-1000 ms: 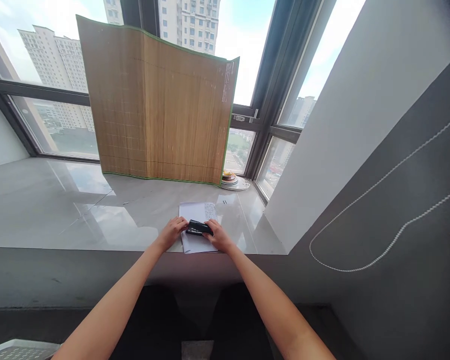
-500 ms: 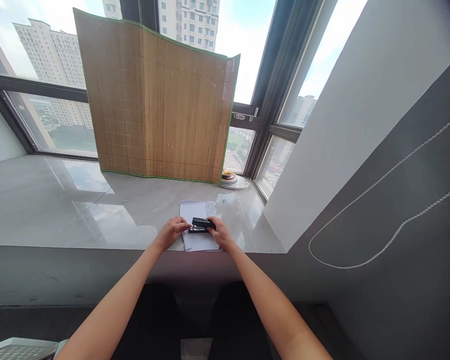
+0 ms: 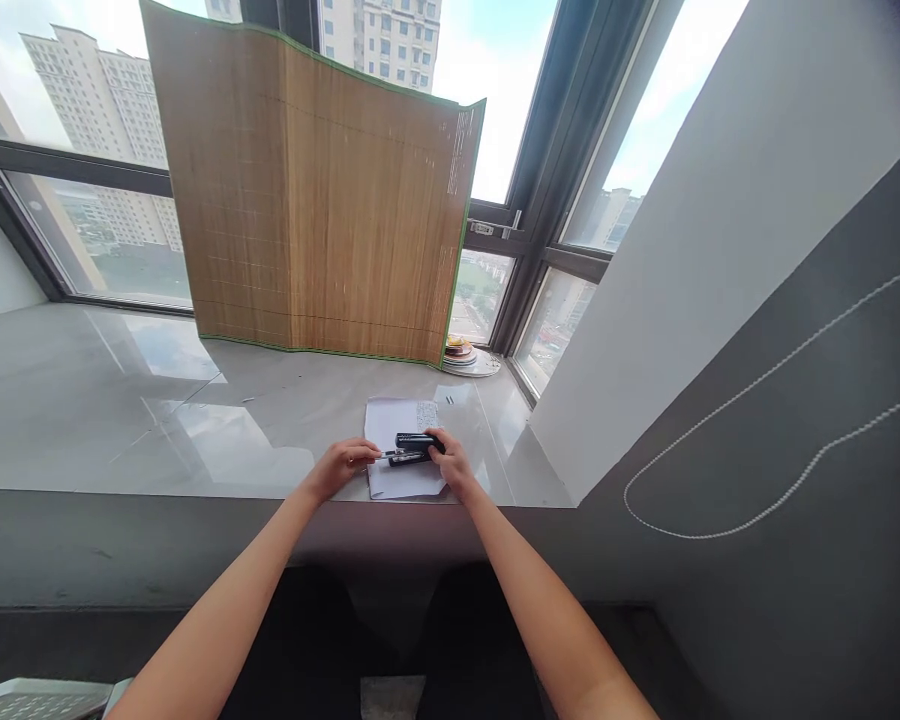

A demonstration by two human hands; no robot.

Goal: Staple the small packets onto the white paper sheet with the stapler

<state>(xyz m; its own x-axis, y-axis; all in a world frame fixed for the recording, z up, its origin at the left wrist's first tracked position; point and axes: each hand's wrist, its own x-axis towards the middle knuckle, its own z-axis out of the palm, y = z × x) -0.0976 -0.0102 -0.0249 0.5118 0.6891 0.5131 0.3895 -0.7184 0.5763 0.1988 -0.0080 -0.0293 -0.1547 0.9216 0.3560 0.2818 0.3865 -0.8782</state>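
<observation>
A black stapler (image 3: 414, 440) is opened up, its upper and lower arms spread apart, over white papers (image 3: 391, 416). My right hand (image 3: 451, 464) is closed round its hinge end at the right. My left hand (image 3: 343, 466) pinches a thin metallic piece (image 3: 387, 455) that reaches out from between the arms on the left. Whether this piece is still joined to the stapler I cannot tell. The papers lie on the glossy sill near its front edge, with print or writing at their upper right corner.
Two small dark slivers (image 3: 450, 399) lie beyond the papers. A bamboo mat (image 3: 360, 220) with green edging stands against the window. Stacked plates (image 3: 474, 362) sit at its right foot. A beaded cord (image 3: 720, 537) hangs at the right wall.
My right hand has shifted a little to the right with the stapler, while my left stays nearly in place. More of the metallic piece shows between them. The view has tilted slightly.
</observation>
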